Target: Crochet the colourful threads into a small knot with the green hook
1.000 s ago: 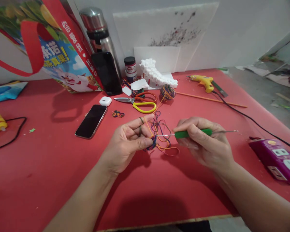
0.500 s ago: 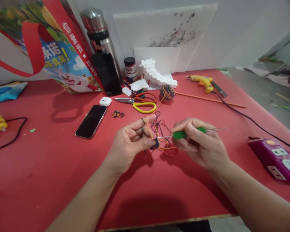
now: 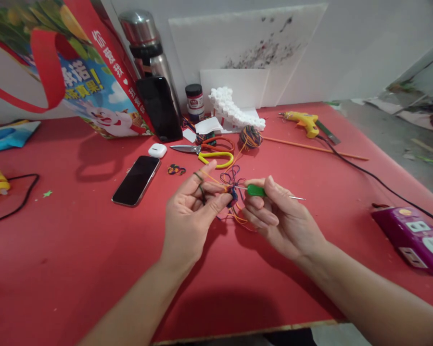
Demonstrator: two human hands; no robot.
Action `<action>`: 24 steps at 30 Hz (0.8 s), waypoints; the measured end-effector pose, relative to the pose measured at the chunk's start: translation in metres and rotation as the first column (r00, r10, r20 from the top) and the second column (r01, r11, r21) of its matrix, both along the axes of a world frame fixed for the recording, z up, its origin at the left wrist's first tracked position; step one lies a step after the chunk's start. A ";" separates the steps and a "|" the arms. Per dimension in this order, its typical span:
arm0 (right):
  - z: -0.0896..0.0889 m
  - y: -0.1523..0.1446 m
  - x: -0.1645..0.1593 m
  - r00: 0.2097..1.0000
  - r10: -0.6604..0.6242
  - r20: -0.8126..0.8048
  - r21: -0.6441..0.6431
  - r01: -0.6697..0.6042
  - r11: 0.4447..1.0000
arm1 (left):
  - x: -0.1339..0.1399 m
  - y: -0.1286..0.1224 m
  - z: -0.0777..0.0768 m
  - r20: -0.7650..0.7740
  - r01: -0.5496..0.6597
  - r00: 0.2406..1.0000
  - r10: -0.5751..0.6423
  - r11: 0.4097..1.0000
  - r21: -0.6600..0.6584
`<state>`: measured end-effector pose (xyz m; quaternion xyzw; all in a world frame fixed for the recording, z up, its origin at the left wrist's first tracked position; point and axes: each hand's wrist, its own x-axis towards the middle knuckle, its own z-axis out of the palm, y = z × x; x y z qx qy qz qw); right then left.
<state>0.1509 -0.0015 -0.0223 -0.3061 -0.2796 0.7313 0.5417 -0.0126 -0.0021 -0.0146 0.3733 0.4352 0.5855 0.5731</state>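
Observation:
Between thumb and fingers, my left hand [image 3: 189,211] pinches a small dark blue crochet piece [image 3: 232,197]. Orange and dark green yarn is wound round its raised fingers. My right hand [image 3: 281,216] grips the green handle of a crochet hook [image 3: 255,191], whose thin metal tip meets the upper edge of the piece; the exact stitch is too small to make out. Loose purple and orange yarn [image 3: 234,174] lies tangled on the table behind and under the work. One strand runs back to a multicoloured yarn ball [image 3: 250,138].
Behind my hands lie scissors [image 3: 216,159], a small knitted scrap [image 3: 176,169], a phone [image 3: 137,181] and a white earbud case [image 3: 158,150]. A yellow glue gun [image 3: 301,122] trails its cable down the right side, near a purple box [image 3: 411,238]. A gift bag [image 3: 104,96] and thermos [image 3: 144,38] stand back left.
My right hand has moved left and turned, bringing the hook's handle closer to the crochet piece. My left hand has tilted, its index finger lifting further up and left with the yarn.

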 end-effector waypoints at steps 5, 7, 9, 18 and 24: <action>-0.002 0.000 0.002 1.000 0.010 -0.001 0.004 -0.010 1.000 | -0.005 0.003 -0.001 -0.027 0.021 0.999 -0.020 0.999 0.045; -0.004 -0.001 0.002 1.000 0.024 0.015 0.009 -0.025 1.000 | -0.005 0.004 0.000 -0.041 0.008 0.999 -0.006 0.999 0.052; -0.006 -0.003 0.002 0.999 0.035 0.017 0.018 -0.035 0.999 | -0.004 0.005 0.001 -0.039 -0.001 0.999 0.002 0.999 0.045; -0.003 -0.002 0.002 0.997 0.061 -0.056 0.020 -0.060 0.998 | 0.012 0.002 0.000 0.179 0.049 0.983 -0.038 0.997 -0.060; -0.005 -0.002 -0.003 0.995 0.047 -0.083 -0.015 -0.048 0.999 | 0.008 -0.003 0.001 0.059 0.018 0.998 -0.018 1.000 0.006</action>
